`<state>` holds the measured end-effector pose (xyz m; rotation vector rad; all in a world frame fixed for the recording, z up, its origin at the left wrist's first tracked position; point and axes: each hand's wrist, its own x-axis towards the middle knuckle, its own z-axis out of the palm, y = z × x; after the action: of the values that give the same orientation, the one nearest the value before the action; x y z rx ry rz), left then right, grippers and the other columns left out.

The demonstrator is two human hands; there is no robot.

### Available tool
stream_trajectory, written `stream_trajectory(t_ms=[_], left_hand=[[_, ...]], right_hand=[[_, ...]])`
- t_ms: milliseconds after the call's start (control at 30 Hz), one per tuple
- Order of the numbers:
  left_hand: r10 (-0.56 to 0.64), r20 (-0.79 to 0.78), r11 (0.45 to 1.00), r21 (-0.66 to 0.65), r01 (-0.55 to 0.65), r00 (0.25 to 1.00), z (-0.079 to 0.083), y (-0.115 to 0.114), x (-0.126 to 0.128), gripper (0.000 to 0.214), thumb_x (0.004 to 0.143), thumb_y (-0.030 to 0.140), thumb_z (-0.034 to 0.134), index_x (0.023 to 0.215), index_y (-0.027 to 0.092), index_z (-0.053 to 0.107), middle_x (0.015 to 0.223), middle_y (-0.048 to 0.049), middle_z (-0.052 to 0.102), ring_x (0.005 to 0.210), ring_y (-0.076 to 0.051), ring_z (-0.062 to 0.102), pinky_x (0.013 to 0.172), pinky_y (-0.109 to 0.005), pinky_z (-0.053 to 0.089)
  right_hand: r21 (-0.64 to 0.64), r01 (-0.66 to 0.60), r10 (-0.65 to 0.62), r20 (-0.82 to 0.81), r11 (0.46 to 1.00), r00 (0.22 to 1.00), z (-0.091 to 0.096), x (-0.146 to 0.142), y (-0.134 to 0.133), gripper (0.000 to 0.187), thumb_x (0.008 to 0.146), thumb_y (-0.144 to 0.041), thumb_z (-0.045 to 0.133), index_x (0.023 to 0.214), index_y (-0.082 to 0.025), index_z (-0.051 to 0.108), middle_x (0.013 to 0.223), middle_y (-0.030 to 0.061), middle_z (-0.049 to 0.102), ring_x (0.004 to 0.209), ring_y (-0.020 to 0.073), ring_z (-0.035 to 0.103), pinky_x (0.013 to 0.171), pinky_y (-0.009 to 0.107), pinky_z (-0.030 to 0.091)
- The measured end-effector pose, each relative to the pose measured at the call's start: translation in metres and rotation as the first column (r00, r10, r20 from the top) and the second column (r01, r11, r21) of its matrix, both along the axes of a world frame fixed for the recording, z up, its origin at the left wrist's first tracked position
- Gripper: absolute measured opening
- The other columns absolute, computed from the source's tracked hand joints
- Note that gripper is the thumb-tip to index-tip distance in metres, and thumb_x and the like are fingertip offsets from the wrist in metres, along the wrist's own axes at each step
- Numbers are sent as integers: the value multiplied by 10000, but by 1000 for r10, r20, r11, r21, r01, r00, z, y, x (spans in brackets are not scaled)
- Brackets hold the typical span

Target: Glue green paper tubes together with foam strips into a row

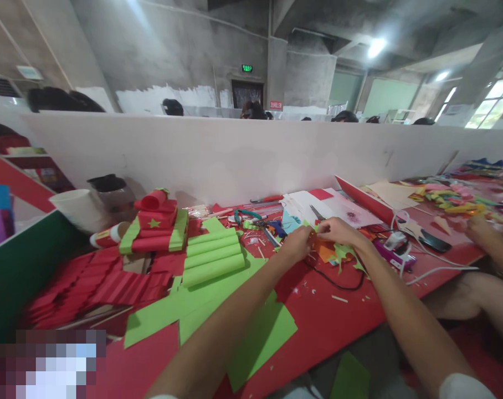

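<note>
My left hand (298, 242) and my right hand (339, 230) meet over the red table (343, 318), fingers pinched together on a small orange paper piece (325, 252) between them. Green star-shaped scraps (346, 255) lie just under my right hand. Scissors (317, 212) rest on white paper beyond my hands. To the left lie several rolled green paper tubes (212, 255) and a red and green paper tank model (157, 224) with a star.
Green paper sheets (251, 327) and a stack of folded red paper (89, 282) cover the left of the table. A white partition (235, 155) runs behind. A black phone (434, 241) and white cable (438, 271) lie to the right, beside another person's arm (490, 241).
</note>
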<state>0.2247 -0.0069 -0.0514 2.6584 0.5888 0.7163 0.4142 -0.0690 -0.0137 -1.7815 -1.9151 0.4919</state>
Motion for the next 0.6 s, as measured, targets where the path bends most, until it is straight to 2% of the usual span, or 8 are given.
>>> stream_trajectory(t_ms=[167,300,433,533,600], left_hand=[[10,-7,1000,-12,-10,1000,7,7,11,234,813,219,603,1042,195,564,998,-53,643,886,-186,607,749,-263,471],[40,-2,999,-16,-40,999,11,8,18,250,841,180,543,1091,193,542,1010,-60,643,889,-183,603,757,-271,471],[59,-8,998,-9,-59,998,9,-3,13,220,857,131,460,1041,184,569,1020,-75,638,938,-198,597,785,-286,472],[36,-34,999,40,-34,999,5,-14,6,215,862,130,441,1011,180,588,1048,-82,623,944,-199,595,798,-280,471],[42,-47,997,72,-38,998,3,-21,2,246,864,129,434,1061,170,576,1062,-92,615,941,-203,595,807,-284,471]], right_hand=[[1,23,-23,-114,1000,993,-8,2,2,226,681,-371,654,655,-146,662,620,19,637,593,150,541,555,245,393],[22,89,-83,-216,996,973,-8,4,-2,319,694,-454,678,672,-136,652,648,30,628,601,145,524,559,252,394],[14,85,-79,-247,996,966,-5,5,-9,416,733,-553,640,652,-147,602,580,-8,524,517,100,421,478,231,320],[-19,90,-92,-243,996,966,-5,4,-14,421,772,-555,597,635,-157,571,534,-26,451,453,78,356,414,218,263],[-52,75,-86,-233,996,969,-4,3,-16,407,776,-538,596,629,-159,575,522,-21,455,430,76,361,392,216,261]])
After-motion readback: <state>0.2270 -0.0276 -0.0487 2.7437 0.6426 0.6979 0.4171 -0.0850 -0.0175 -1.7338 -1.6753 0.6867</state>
